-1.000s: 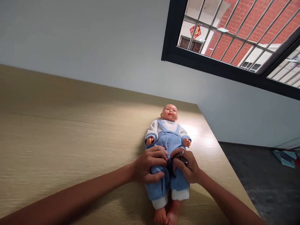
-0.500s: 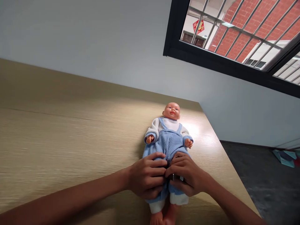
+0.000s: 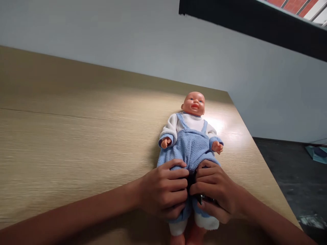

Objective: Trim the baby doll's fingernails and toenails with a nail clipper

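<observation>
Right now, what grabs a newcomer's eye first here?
A plastic baby doll in a fluffy blue romper lies face-up at the right end of the light wooden tabletop. The left hand and right hand press together over its legs.

You get soft, even daylight from the window (image 3: pixel 252 20) at upper right; a bright glare patch sits on the table (image 3: pixel 76 136) beside the doll (image 3: pixel 190 143); shadows fall leftward; edges bend and blur slightly.

doll (image 3: pixel 190 143) on table (image 3: pixel 76 136), hands (image 3: pixel 163 192) over its legs, probably gripping
</observation>
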Demonstrator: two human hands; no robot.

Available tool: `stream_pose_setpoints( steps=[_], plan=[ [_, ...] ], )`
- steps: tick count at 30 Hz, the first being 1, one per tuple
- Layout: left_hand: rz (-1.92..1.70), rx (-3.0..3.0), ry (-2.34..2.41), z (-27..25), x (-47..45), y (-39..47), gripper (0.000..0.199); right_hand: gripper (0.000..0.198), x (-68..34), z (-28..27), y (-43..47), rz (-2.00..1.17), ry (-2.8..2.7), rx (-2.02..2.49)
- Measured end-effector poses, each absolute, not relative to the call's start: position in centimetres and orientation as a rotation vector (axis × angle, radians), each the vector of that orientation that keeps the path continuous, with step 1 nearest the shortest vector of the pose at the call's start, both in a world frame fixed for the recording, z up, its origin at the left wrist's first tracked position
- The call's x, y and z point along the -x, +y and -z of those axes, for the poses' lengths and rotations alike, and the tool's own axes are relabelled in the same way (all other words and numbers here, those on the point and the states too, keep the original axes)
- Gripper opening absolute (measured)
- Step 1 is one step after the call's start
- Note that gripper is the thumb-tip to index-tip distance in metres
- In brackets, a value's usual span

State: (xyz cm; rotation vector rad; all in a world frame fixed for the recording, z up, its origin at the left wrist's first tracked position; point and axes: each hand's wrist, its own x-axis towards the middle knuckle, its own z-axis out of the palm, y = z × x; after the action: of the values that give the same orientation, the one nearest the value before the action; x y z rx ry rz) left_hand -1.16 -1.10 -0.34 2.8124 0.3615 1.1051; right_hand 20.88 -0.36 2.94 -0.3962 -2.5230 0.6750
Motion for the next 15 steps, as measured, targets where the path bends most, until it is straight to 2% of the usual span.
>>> stream_pose_setpoints(
  steps=[4, 9, 15],
  plan=[
    [-1.094, -2.811, 0.37, 0.2, 1.3, -1.1, 0.018, 0.037, -21.1, -3.0, -0.5, -0.676, -2.542, 0.362],
    [-1.029, -2.766, 0.276, 0.1, 1.7, -1.1, 0.033, 0.039, -21.7, -3.1, -0.9, -0.715, -2.659, 0.318],
    [-0.832, -2.709, 0.25, -0.5, 2.3, -1.3, 0.028, 0.044, -22.5, -3.4, -1.2, -0.816, -2.705, 0.327]
  ],
)
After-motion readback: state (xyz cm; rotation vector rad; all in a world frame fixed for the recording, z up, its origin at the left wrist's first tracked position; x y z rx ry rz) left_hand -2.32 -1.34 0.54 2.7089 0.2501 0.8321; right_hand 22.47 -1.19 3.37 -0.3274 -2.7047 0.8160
